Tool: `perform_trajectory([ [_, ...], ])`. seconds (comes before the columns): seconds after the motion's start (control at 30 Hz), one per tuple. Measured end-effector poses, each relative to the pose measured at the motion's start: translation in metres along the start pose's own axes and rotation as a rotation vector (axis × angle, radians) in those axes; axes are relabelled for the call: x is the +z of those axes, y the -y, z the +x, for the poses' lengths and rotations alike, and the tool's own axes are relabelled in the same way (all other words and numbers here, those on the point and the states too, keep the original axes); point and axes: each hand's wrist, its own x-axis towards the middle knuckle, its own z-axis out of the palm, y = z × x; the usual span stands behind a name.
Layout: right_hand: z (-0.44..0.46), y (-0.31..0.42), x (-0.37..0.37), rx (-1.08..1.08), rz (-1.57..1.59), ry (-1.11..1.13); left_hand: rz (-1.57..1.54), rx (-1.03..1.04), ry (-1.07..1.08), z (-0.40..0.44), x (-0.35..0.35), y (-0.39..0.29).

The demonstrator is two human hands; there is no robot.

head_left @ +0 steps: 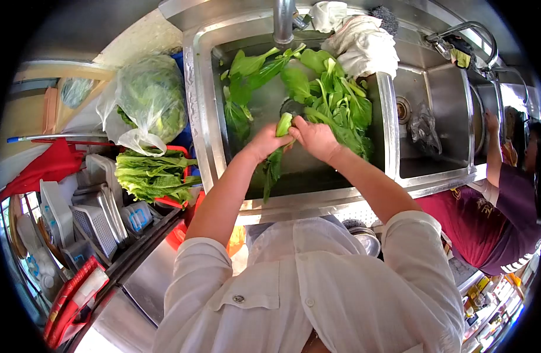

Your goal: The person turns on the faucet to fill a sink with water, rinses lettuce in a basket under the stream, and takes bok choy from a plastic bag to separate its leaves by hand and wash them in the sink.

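Observation:
Over the water-filled steel sink [201,117], my left hand [266,143] is closed around a head of bok choy [284,124]. Its pale stem end points up and its dark leaves hang down below my fingers toward the water. My right hand [317,140] meets it from the other side, fingers pinched on the same stalk near the stem. More loose leafy greens [353,109] float in a heap beside my right hand, and others [241,76] lie along the left and back of the sink. Part of the stalk is hidden by my fingers.
A faucet [283,23] stands over the sink's back. White cloths [364,44] rest on the divider. Left are bagged greens [153,97], lettuce in a red basket [185,167] and plastic trays [100,206]. At right, a person [482,206] reaches toward another sink [435,159].

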Motion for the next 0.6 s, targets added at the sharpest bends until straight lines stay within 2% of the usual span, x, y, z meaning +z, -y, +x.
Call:
perform_trajectory([
  [0.03,-0.003,0.003,0.0,0.093,0.052,0.021,-0.061,-0.016,-0.066,-0.001,0.005,0.001],
  [0.07,-0.004,-0.001,0.01,0.093,0.052,0.02,-0.06,-0.016,-0.066,0.0,0.011,0.004],
  [0.13,-0.005,-0.011,0.038,0.366,0.643,-0.215,-0.168,0.107,-0.17,0.003,0.019,0.013],
  [0.17,-0.005,-0.004,0.017,0.69,1.073,-0.055,-0.169,0.063,-0.167,0.004,0.015,0.015],
  [0.2,-0.005,-0.015,0.019,0.687,1.073,-0.052,-0.169,0.064,-0.171,0.007,0.013,0.017],
  [0.27,-0.007,-0.041,0.024,0.47,1.968,-0.042,0.062,0.159,-0.34,0.009,0.01,0.022],
  [0.33,-0.005,-0.022,-0.007,0.536,1.958,-0.087,0.178,0.137,-0.41,0.01,-0.003,0.031],
  [0.4,-0.006,-0.012,-0.029,0.589,1.904,-0.116,0.03,0.062,-0.451,0.002,-0.009,0.021],
  [0.47,-0.001,-0.019,-0.024,0.527,1.894,-0.08,0.065,0.084,-0.504,-0.004,-0.01,0.016],
  [0.53,0.008,-0.018,-0.011,0.421,1.484,-0.009,-0.094,0.068,-0.451,-0.015,-0.005,-0.005],
  [0.57,0.012,-0.011,-0.011,0.396,1.322,0.043,-0.064,0.093,-0.448,-0.016,-0.002,-0.006],
  [0.6,0.015,0.009,-0.013,0.382,1.111,-0.049,0.039,0.1,-0.46,-0.013,-0.001,-0.001],
])
